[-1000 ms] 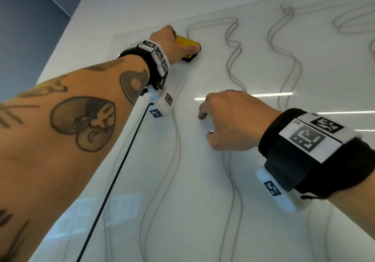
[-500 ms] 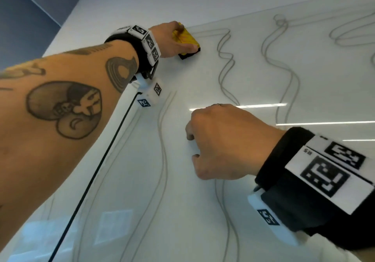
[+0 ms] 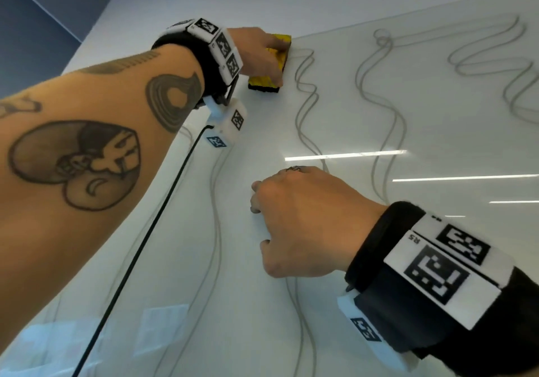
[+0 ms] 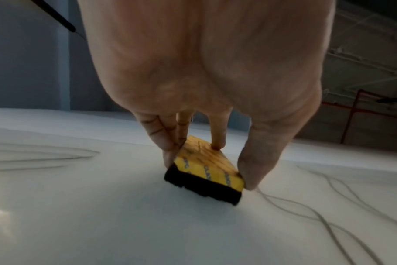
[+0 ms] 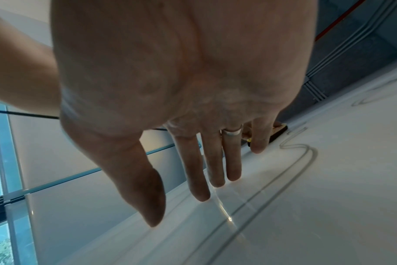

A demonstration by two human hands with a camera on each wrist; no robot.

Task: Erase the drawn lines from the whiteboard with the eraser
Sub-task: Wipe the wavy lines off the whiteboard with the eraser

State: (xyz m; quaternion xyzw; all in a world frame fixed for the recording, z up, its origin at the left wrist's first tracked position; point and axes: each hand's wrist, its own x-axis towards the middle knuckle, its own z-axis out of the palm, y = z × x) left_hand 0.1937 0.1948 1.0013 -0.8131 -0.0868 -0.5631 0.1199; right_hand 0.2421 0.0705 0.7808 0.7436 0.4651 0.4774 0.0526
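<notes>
My left hand (image 3: 262, 55) grips a yellow eraser (image 3: 269, 80) with a black felt base near the whiteboard's upper left corner. In the left wrist view the eraser (image 4: 206, 170) lies felt-down on the board, fingers and thumb pinching its sides. Grey wavy drawn lines (image 3: 306, 96) run down the whiteboard (image 3: 437, 131) just right of the eraser, with more lines (image 4: 329, 206) beside it. My right hand (image 3: 297, 222) rests on the board lower down. Its straight fingers (image 5: 202, 179) touch the surface and hold nothing.
A black cable (image 3: 140, 251) hangs from my left wrist camera across the lower left of the board. Further looping lines (image 3: 481, 61) fill the board's upper right. A grey-blue wall (image 3: 35, 26) lies left of the board.
My left hand has slid the eraser up and left toward the board's top corner and turned it more upright. The right hand stays resting on the board.
</notes>
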